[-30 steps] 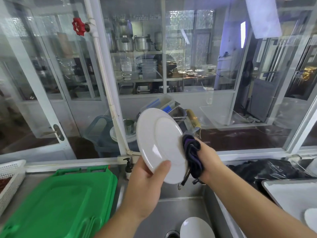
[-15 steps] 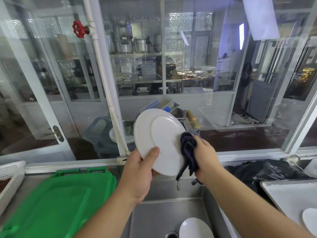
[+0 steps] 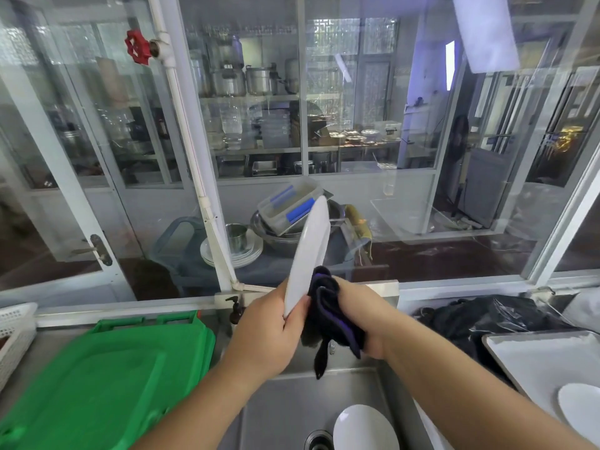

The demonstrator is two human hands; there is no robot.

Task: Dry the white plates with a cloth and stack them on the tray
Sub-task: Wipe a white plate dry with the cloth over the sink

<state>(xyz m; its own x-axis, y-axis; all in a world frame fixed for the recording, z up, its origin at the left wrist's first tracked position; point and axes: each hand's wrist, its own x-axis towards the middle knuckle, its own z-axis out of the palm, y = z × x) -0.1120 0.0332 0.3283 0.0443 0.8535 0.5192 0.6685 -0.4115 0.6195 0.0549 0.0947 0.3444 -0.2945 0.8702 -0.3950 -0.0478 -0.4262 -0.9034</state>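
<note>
1. White plate [image 3: 308,254], shown broadside 0.5 s ago, is now turned nearly edge-on above the sink [image 3: 292,407]; drying is judged to be moving to its other face.
2. Its lower rim is gripped by the left hand [image 3: 263,332]; the dark cloth [image 3: 328,316], bunched in the right hand [image 3: 367,316], is pressed against it.
3. Open room is left rightward to the tray [image 3: 526,355], where 1 stacked plate [image 3: 581,407] lies; another plate [image 3: 363,430] waits in the sink.

Three white plates: one held [image 3: 308,254], one in the sink [image 3: 363,428], one on the tray [image 3: 581,410]. One dark cloth [image 3: 328,306], one green lid [image 3: 97,378], two hands.
</note>
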